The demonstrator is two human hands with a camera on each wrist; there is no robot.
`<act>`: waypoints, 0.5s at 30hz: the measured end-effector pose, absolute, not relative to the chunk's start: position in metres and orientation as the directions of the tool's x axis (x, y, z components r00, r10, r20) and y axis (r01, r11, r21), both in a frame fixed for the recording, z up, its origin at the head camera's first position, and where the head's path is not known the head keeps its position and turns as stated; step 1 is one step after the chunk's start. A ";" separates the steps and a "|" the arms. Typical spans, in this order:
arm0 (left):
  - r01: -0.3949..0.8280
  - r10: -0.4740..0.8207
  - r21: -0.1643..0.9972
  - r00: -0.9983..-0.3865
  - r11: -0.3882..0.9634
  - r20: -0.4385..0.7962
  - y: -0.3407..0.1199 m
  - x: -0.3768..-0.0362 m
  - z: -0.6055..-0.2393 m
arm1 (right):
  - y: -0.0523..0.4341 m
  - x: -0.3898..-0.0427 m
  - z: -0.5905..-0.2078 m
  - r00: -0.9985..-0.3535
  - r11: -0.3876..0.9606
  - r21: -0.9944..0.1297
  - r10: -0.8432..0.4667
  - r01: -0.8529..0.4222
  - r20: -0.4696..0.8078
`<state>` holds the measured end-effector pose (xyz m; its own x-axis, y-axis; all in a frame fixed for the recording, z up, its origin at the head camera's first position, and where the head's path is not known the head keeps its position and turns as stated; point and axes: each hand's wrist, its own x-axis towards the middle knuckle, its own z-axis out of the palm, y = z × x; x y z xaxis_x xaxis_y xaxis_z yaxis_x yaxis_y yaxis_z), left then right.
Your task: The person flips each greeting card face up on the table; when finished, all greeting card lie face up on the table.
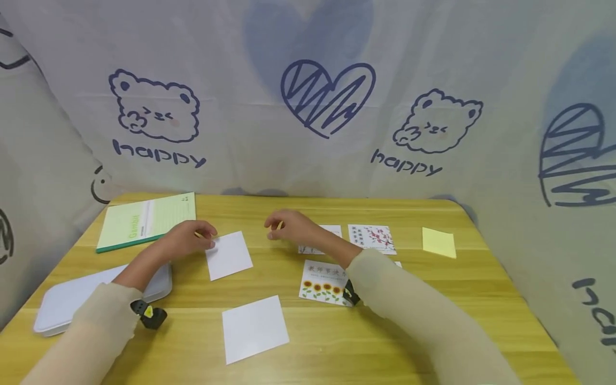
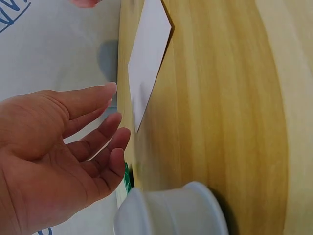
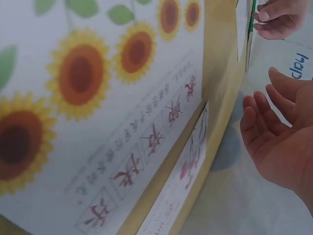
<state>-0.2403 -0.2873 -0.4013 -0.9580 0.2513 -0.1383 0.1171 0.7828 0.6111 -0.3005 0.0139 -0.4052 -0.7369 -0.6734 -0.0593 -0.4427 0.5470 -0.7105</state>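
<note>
My left hand (image 1: pixel 189 238) hovers by the left corner of a blank white card (image 1: pixel 232 256), its fingers loosely bent. In the left wrist view, a gap separates those fingers from the card. Right of that card, my right hand (image 1: pixel 292 227) hangs above the table with relaxed fingers and nothing in them. Below its forearm lies a sunflower card (image 1: pixel 320 283) with printed characters. Behind are a red-blossom card (image 1: pixel 375 239) and another card (image 1: pixel 333 230), partly covered by the arm. A second blank white card (image 1: pixel 255 329) lies nearer the front.
At the back left lies a pale green notebook (image 1: pixel 159 214). A white case (image 1: pixel 72 302) sits partly under the left forearm. Yellow sticky notes (image 1: pixel 439 242) lie at the right. A printed curtain (image 1: pixel 240 149) hangs behind the table. The right sleeve mostly hides another card's edge.
</note>
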 end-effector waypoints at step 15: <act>0.105 0.243 0.557 -0.953 0.824 -0.180 -0.299 -0.246 -0.404 | -0.025 -0.324 -0.422 -0.698 0.502 -0.729 -0.714 -0.466 -0.046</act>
